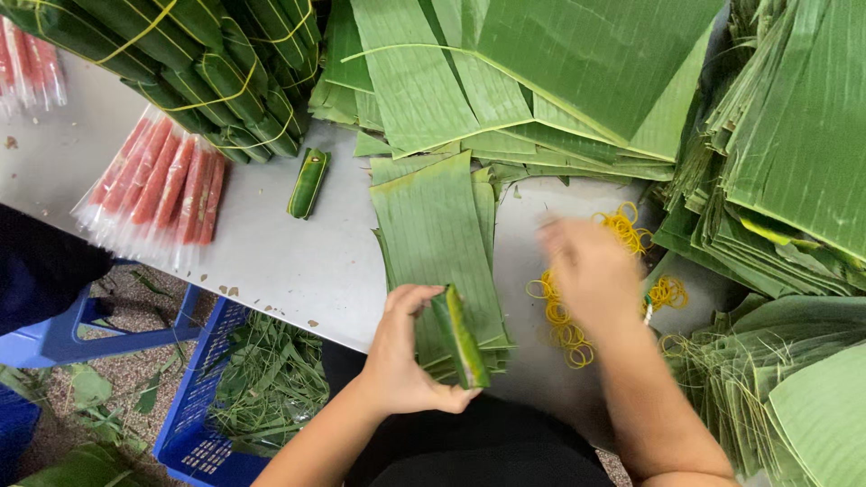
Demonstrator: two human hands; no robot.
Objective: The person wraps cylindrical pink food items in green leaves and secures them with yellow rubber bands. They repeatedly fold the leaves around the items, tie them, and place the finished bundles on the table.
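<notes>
My left hand is clamped around a leaf-wrapped roll, thumb on one side and fingers curled on the other, so the banana leaf cannot spring open. I hold it tilted, just above the near end of the stack of cut leaf strips, at the near edge of the grey table.

My right hand is blurred over the loose yellow rubber bands scattered on the table to my right; I cannot tell whether its fingers are apart or pinched on a band. The bands lie close beside the strips, within a short reach of the hand that is free.

One finished roll lies alone further back, near the tied bundles of rolls heaped at the far left, out of my working space. Clear packets of red sticks lie at the left edge. Wide banana leaves are piled at the back and right. A blue crate below the table edge holds green trimmings.
</notes>
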